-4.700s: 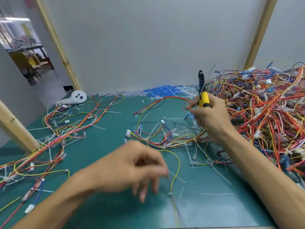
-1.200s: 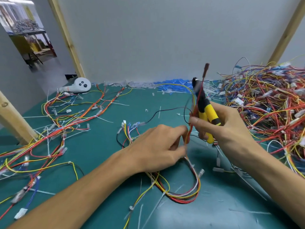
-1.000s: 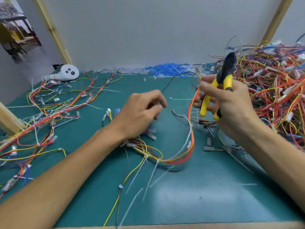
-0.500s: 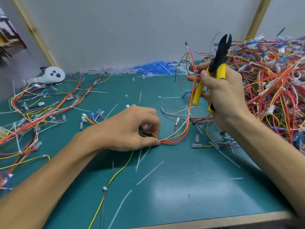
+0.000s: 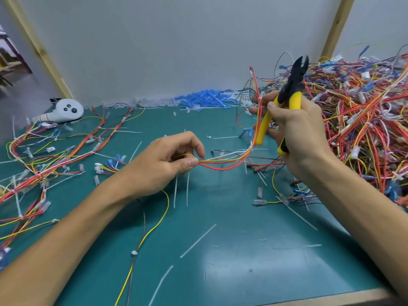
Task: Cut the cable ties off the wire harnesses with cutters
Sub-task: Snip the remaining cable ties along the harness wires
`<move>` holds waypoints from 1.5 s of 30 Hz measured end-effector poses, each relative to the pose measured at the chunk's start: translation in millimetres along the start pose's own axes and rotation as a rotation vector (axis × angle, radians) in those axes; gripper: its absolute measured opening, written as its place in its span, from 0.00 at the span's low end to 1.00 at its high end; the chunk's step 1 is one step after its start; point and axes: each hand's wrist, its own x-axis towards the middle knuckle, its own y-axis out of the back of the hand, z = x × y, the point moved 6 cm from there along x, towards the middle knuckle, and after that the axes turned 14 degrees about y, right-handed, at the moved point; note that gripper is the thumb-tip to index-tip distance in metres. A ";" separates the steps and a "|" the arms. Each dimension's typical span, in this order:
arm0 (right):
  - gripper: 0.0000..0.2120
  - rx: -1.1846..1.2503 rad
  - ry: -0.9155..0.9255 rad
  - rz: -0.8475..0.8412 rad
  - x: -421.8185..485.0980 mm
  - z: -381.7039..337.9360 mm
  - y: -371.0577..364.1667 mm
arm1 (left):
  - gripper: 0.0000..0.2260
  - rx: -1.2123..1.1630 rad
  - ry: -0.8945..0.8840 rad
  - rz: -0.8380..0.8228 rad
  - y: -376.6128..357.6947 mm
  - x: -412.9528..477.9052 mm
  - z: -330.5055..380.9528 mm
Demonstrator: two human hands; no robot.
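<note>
Cutters (image 5: 291, 85) stand nearly upright, tips up, in right hand's (image 5: 295, 129) grip; left hand (image 5: 159, 166) pinches harness (image 5: 212, 162).

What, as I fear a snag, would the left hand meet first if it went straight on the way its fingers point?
Probably the right hand holding the cutters, reached along the harness the left hand pinches; depth is unclear.

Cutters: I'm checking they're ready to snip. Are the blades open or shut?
Open. The two black tips of the cutters stand apart, a gap showing between them, as the right hand holds the yellow handles.
</note>
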 end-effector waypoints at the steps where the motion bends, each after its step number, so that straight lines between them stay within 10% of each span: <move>1: 0.07 0.062 -0.020 -0.010 -0.5 0.1 -1.8 | 0.06 0.030 -0.006 0.032 2.1 1.1 -0.7; 7: 0.09 0.391 -0.089 -0.103 -3.9 -5.1 -14.7 | 0.08 0.134 0.005 0.132 5.8 4.6 -5.4; 17: 0.11 0.456 -0.139 -0.018 -1.6 0.8 -10.5 | 0.10 -0.371 0.045 0.201 21.5 6.8 -10.5; 25: 0.01 -0.224 -0.067 -0.191 -5.5 6.4 -11.6 | 0.09 -0.668 0.029 0.346 27.6 3.9 -7.5; 35: 0.08 -0.827 0.524 -0.664 -30.9 0.3 -41.4 | 0.12 -0.870 0.005 0.310 28.3 0.3 -0.4; 45: 0.10 -0.889 0.667 -0.680 -32.7 -2.7 -43.2 | 0.06 -0.786 0.018 0.322 17.1 -0.3 0.2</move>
